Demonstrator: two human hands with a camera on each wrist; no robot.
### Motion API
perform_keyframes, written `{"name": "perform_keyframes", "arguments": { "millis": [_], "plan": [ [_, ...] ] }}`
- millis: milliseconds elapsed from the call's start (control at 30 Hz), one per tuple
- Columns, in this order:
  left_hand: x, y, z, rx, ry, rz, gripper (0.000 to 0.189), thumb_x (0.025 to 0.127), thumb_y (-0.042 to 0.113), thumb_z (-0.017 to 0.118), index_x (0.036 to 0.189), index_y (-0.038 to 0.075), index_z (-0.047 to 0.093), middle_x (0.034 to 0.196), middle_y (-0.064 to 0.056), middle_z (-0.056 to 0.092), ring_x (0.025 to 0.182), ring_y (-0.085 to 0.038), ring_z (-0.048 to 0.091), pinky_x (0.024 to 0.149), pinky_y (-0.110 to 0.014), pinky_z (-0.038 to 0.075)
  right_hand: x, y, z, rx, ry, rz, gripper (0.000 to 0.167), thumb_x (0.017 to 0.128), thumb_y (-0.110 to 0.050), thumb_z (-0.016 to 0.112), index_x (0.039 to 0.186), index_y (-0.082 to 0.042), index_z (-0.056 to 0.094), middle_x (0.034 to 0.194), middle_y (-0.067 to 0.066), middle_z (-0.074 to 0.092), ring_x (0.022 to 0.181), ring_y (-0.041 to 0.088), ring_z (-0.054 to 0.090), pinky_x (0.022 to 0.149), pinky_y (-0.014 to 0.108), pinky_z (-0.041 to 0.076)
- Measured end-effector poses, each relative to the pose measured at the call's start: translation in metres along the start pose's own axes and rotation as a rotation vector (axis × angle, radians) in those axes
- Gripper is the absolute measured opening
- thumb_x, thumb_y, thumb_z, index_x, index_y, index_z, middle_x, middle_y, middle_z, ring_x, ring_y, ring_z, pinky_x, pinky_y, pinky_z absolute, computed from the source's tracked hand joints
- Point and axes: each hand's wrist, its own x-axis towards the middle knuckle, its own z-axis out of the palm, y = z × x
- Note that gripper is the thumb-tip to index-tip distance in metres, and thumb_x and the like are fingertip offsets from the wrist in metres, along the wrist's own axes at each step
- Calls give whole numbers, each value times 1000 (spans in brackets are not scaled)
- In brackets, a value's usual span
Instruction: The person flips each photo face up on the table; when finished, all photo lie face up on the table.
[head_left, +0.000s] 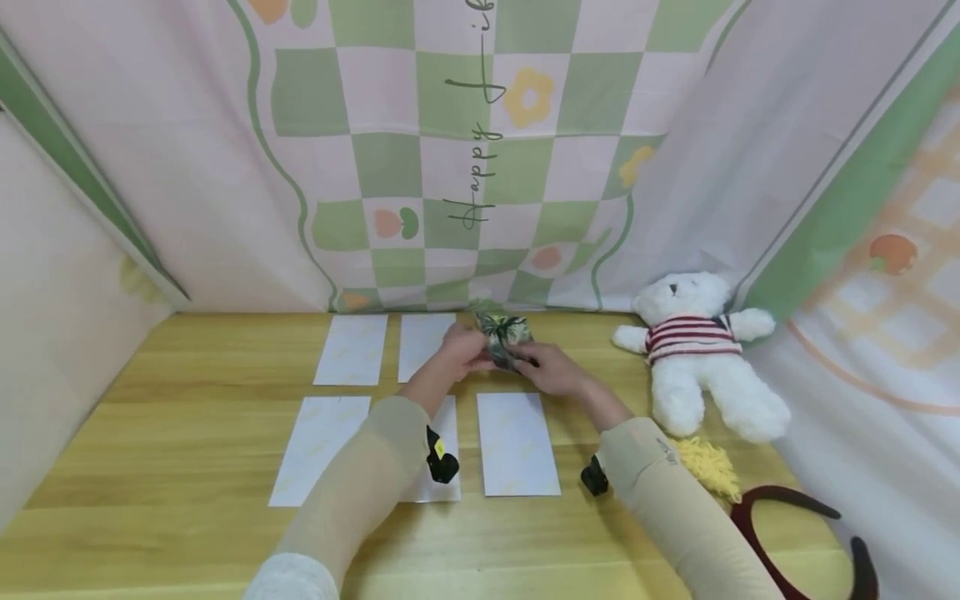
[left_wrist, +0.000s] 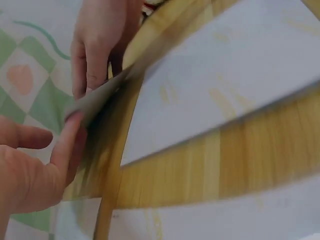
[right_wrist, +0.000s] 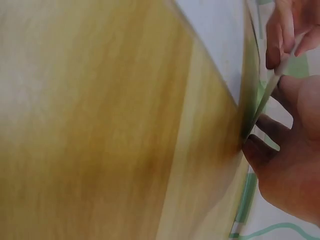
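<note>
At the back of the table both hands hold a card (head_left: 504, 335) with a dark green and pale leafy picture. It is tilted up off the wood, picture side showing in the head view. My left hand (head_left: 467, 346) pinches its left edge, fingertips at the rim. Along the lower right edge, the right hand (head_left: 553, 369) grips it with thumb and fingers. In the left wrist view the card (left_wrist: 97, 102) looks dim and blurred between the hands. The right wrist view shows it nearly edge-on, fingertips (right_wrist: 257, 150) of the right hand along it.
Face-down white cards lie around: two at back left (head_left: 351, 350) (head_left: 424, 337), and a front row with one card (head_left: 517, 443) nearest the right arm. A white teddy bear (head_left: 693, 358), yellow yarn (head_left: 707, 468) and a dark red curved band (head_left: 750, 533) lie at right.
</note>
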Motion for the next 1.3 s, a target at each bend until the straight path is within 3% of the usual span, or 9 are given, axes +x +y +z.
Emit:
{"name": "perform_keyframes", "arguments": {
  "millis": [200, 400, 533, 600, 700, 867, 1067, 1167, 1300],
  "plan": [
    [-6, 0, 5, 580, 42, 143, 68, 84, -2, 55, 152, -2, 47, 154, -23, 54, 123, -34, 65, 98, -39, 62, 0, 3, 2, -150, -3, 4, 44, 109, -20, 48, 151, -5, 53, 158, 32, 45, 150, 51, 39, 126, 67, 26],
    [-11, -1, 9, 923, 29, 229, 56, 84, 2, 56, 140, -5, 60, 147, -20, 62, 130, -36, 62, 108, -46, 56, 0, 3, 6, -190, 5, 9, 43, 108, -21, 51, 148, -7, 57, 157, 31, 46, 149, 48, 41, 126, 65, 28],
    [-15, 0, 11, 1028, 7, 239, 53, 88, 5, 56, 140, -2, 61, 148, -18, 62, 117, -28, 65, 100, -41, 59, 2, 3, 8, -238, 5, 18, 44, 108, -23, 53, 149, -8, 56, 158, 30, 46, 148, 47, 42, 126, 63, 30],
    [-15, 0, 13, 1055, -7, 217, 29, 91, 5, 55, 113, -4, 71, 115, -14, 74, 86, -21, 60, 78, -31, 55, 2, 3, 9, -256, 7, 20, 44, 107, -23, 53, 149, -9, 56, 158, 29, 46, 149, 47, 42, 126, 63, 30],
    [-13, 2, 14, 1074, -15, 188, 27, 93, 4, 56, 67, 7, 47, 62, 1, 39, 58, -13, 29, 56, -27, 29, 2, 3, 10, -285, 14, 17, 44, 107, -23, 54, 149, -10, 57, 158, 29, 46, 149, 46, 42, 125, 63, 31],
    [-2, -2, 13, 1113, -33, 179, 46, 91, 4, 56, 61, 17, 25, 58, 5, 9, 50, -12, 10, 50, -28, 16, 2, 2, 10, -295, 17, 24, 44, 107, -23, 55, 149, -11, 57, 158, 29, 46, 148, 47, 42, 125, 63, 32],
    [-10, -1, 16, 1291, -19, 227, 22, 93, 14, 62, 74, 12, 51, 91, -8, 64, 92, -26, 61, 81, -34, 55, 3, 2, 12, -304, 21, 27, 44, 107, -22, 56, 149, -10, 57, 158, 29, 46, 148, 46, 42, 125, 62, 32],
    [-14, 0, 16, 1400, -23, 261, 13, 95, 19, 65, 102, 8, 68, 143, -15, 62, 143, -38, 49, 119, -46, 47, 4, 1, 13, -316, 19, 32, 44, 107, -24, 56, 149, -11, 57, 158, 29, 46, 148, 47, 42, 124, 62, 33],
    [-13, -1, 13, 1492, -20, 274, 46, 96, 24, 64, 141, 15, 63, 160, -12, 50, 153, -38, 39, 127, -53, 36, 4, -1, 13, -320, 15, 52, 45, 107, -25, 55, 151, -12, 55, 160, 28, 44, 148, 49, 41, 123, 63, 35]
  ]
}}
